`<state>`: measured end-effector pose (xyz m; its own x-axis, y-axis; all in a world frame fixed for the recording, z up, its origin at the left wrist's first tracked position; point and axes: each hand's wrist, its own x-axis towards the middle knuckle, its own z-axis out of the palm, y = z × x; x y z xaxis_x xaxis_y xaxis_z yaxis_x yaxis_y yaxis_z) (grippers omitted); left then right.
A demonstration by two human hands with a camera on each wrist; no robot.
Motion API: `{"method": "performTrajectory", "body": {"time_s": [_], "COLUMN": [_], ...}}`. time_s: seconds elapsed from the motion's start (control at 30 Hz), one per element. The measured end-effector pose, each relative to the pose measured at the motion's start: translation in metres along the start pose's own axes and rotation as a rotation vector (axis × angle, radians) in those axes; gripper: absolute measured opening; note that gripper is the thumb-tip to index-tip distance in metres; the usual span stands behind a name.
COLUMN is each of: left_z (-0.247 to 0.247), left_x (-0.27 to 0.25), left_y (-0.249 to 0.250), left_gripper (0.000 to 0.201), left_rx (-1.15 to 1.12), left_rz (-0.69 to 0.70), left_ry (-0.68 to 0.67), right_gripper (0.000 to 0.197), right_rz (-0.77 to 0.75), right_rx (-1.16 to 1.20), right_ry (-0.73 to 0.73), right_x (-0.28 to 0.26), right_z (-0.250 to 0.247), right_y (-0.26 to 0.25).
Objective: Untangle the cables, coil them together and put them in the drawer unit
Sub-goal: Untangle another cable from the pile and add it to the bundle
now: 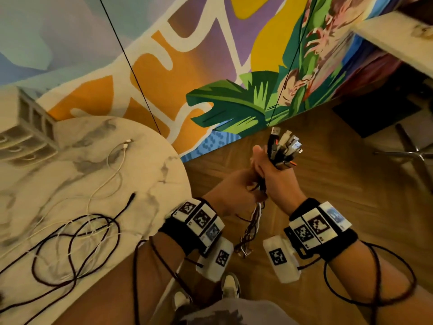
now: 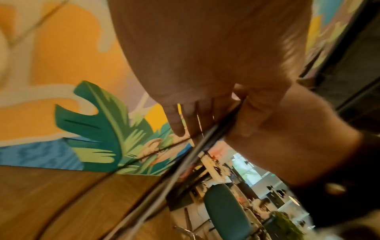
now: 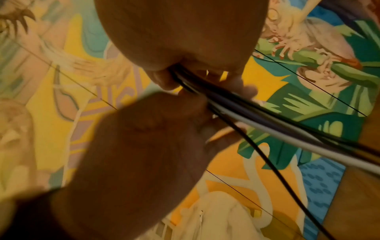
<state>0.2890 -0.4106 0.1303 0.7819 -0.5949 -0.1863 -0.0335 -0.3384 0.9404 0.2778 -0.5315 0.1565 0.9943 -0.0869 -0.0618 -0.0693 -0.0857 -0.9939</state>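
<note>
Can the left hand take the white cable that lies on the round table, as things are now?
Probably not yet. The left hand grips the cable bundle together with the right hand, so it is occupied. The white cable itself lies uncovered on the table.

Warm, dim indoor light. The head view bends strongly at its edges and smears slightly. Both wrist views are motion-blurred, hands shadowed and dark; a bright window (image 2: 244, 168) glows behind.
</note>
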Motion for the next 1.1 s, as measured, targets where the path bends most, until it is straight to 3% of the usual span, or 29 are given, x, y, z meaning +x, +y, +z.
{"method": "performTrajectory", "body": {"time_s": [0.1,0.2,0.3,0.4,0.47,0.57,0.63,0.77,0.97,1.1], "left_z": [0.008,0.010,-0.004,-0.016,-0.019,-0.030,-0.047,-0.075,-0.102,-0.114], "left_x": [0.005,0.005,0.002,-0.001,0.000,-0.006,-0.010,-0.027,-0.045,-0.052], "left_y": [0.018,0.024,0.032,0.045,0.053,0.066,0.071,0.081,0.095,0.105], "left_gripper": [0.018,0.016,0.025,0.041,0.040,0.035,0.042,0.027,0.036,0.041], "left_rx": [-0.250,-0.523,-0.501,-0.493,-0.236,0.243,0.418,0.867,1.189,1.225], "left_rz": [-0.008,-0.062,-0.083,-0.052,-0.044,0.073,0.136,0.234,0.418,0.475], "left_ry": [0.041,0.133,0.173,0.148,0.196,0.285,0.319,0.255,0.342,0.398], "right_gripper": [0.045,0.044,0.036,0.031,0.037,0.042,0.045,0.043,0.031,0.026], "right_rz": [0.011,0.074,0.071,0.068,0.110,0.204,0.303,0.370,0.555,0.617], "right_rx": [-0.034,0.075,0.183,0.006,-0.110,-0.259,-0.325,-0.489,-0.602,-0.691], "right_ry": [-0.126,-0.243,-0.474,-0.552,-0.474,-0.386,-0.339,-0.338,-0.316,-0.249], "right_x": [0.008,0.014,0.003,-0.009,-0.009,-0.004,-0.001,0.013,0.021,0.012], "right_z": [-0.003,-0.008,-0.008,0.003,0.010,0.016,0.017,0.022,0.012,0.001], "right_y": [-0.003,0.003,0.020,0.047,0.069,0.096,0.114,0.138,0.162,0.182]}}
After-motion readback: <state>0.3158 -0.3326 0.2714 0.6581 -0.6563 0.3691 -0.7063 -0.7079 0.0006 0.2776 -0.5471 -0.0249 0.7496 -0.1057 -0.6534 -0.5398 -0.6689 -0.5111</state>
